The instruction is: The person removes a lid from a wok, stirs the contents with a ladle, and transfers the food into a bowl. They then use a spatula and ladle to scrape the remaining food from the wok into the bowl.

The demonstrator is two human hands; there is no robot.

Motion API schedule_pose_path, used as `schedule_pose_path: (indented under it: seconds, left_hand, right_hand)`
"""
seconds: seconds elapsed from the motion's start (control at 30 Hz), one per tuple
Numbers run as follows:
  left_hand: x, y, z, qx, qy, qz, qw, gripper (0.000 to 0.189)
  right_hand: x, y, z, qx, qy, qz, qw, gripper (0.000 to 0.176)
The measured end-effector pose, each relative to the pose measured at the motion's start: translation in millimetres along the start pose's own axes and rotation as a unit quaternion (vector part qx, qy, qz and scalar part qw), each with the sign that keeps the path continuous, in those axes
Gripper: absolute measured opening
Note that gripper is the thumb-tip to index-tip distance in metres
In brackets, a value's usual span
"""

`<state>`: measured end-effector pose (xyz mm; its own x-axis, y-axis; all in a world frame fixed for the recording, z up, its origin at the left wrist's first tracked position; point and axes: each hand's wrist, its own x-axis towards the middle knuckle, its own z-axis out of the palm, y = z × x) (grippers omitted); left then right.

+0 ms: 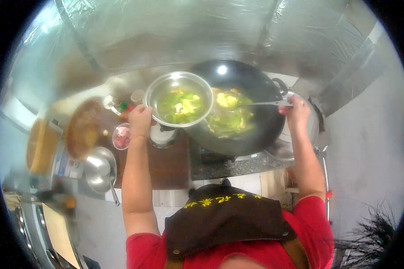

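My left hand (141, 120) grips the rim of a steel bowl (159, 87) that holds green vegetable pieces with pale bits. The bowl hangs next to the left rim of a black wok (260, 83). My right hand (295, 109) holds the handle of a long metal ladle (265, 103), whose scoop end lies in the wok among green and yellow food (229, 117). The wok sits on a burner set in a dark stone counter (238, 168).
Left of the wok stand a small bowl of pink meat (121, 136), a metal pot (163, 136), condiment jars (121, 105), a round wooden board (82, 130) and a steel bowl with a ladle (99, 168). Foil-like sheeting (175, 31) covers the wall behind.
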<state>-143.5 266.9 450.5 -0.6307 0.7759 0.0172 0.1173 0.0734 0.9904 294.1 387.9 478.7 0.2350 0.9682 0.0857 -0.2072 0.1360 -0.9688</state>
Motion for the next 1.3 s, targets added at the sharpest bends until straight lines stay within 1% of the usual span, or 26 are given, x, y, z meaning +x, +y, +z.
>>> schedule_pose_path:
  seconds: [0.1, 0.17, 0.2, 0.27, 0.33, 0.43, 0.5, 0.57, 0.6, 0.7, 0.73, 0.77, 0.83, 0.9, 0.93, 1.0, 1.03, 1.1, 1.17, 1.27, 1.3]
  left_hand:
    - [-1.1, 6.2, 1.0, 0.022, -0.004, 0.012, 1.000, 0.014]
    - [-3.8, 9.6, 3.0, 0.027, -0.002, 0.018, 0.999, 0.014]
    - [-4.7, 11.0, 4.2, 0.025, 0.000, 0.021, 0.999, 0.014]
    - [-1.2, 8.7, 4.1, 0.018, 0.003, 0.027, 0.999, 0.014]
    - [-0.1, 8.7, 4.8, 0.012, 0.003, 0.021, 1.000, 0.014]
    - [3.2, 4.3, 4.1, 0.026, -0.004, 0.026, 0.999, 0.015]
    - [5.0, 0.5, 2.6, 0.036, -0.009, 0.033, 0.999, 0.016]
    - [5.5, -0.5, 0.9, 0.040, -0.012, 0.038, 0.998, 0.017]
    - [4.4, 0.7, 1.1, 0.042, -0.007, 0.038, 0.998, 0.017]
    - [-1.0, 5.5, 2.0, 0.043, 0.001, 0.035, 0.998, 0.016]
    - [-1.3, 5.8, 1.3, 0.038, -0.001, 0.032, 0.999, 0.016]
    - [-1.9, 6.1, 0.9, 0.031, -0.003, 0.029, 0.999, 0.016]
    - [-3.6, 8.4, 0.7, 0.012, 0.001, 0.027, 1.000, 0.014]
    - [-3.0, 7.7, 1.0, -0.002, 0.003, 0.028, 1.000, 0.014]
    - [-2.9, 6.3, 0.8, -0.006, 0.002, 0.029, 1.000, 0.013]
    - [-3.3, 5.8, 0.6, -0.009, 0.004, 0.027, 1.000, 0.013]
    - [-5.0, 6.7, 0.5, -0.008, 0.006, 0.023, 1.000, 0.013]
    - [-4.2, 6.4, 2.2, -0.010, 0.004, 0.017, 1.000, 0.013]
    - [-2.0, 4.0, 2.1, -0.020, 0.003, 0.014, 1.000, 0.013]
    - [-3.4, 5.7, 1.0, 0.005, 0.007, 0.021, 1.000, 0.013]
    - [-3.5, 5.2, 0.5, 0.001, 0.005, 0.021, 1.000, 0.013]
  right_hand:
    - [-3.1, -46.5, 10.9, -0.025, 0.007, -0.029, 0.999, 0.026]
    - [1.2, -68.1, 13.0, -0.043, 0.009, -0.039, 0.998, 0.026]
    - [2.3, -76.7, 15.4, -0.060, 0.008, -0.060, 0.996, 0.026]
    - [-8.2, -96.1, 28.1, -0.047, -0.013, -0.070, 0.996, 0.026]
    - [-17.6, -101.7, 42.2, -0.025, -0.028, -0.078, 0.996, 0.028]
    - [-39.5, -90.6, 61.8, -0.012, -0.087, -0.064, 0.994, 0.030]
    - [-65.8, -79.5, 72.8, -0.019, -0.155, -0.072, 0.985, 0.028]
    - [-84.7, -61.5, 68.3, -0.100, -0.229, -0.181, 0.951, 0.023]
    - [-86.7, -56.4, 64.2, -0.112, -0.259, -0.280, 0.918, 0.019]
    - [-80.3, -60.9, 55.2, -0.129, -0.207, -0.340, 0.908, 0.019]
    - [-72.5, -58.1, 49.3, -0.173, -0.177, -0.338, 0.908, 0.019]
    - [-60.9, -48.2, 38.9, -0.198, -0.168, -0.310, 0.915, 0.019]
    - [-43.1, -26.2, 17.2, -0.324, -0.143, -0.303, 0.885, 0.020]
    - [-25.5, 9.5, -8.5, -0.397, -0.135, -0.313, 0.852, 0.022]
    - [-27.8, 12.9, -10.1, -0.433, -0.131, -0.317, 0.834, 0.023]
    - [-40.0, 23.7, -12.4, -0.340, -0.116, -0.207, 0.910, 0.024]
    - [-48.6, 26.5, -7.8, -0.290, -0.107, -0.149, 0.939, 0.025]
    - [-52.7, 27.8, 0.6, -0.210, -0.037, -0.076, 0.974, 0.026]
    - [-43.4, 36.0, 3.5, -0.108, 0.020, 0.008, 0.994, 0.026]
    - [-31.6, 49.2, -4.2, -0.049, 0.031, 0.032, 0.998, 0.028]
    - [-28.9, 50.2, -7.5, -0.051, 0.032, 0.050, 0.997, 0.028]
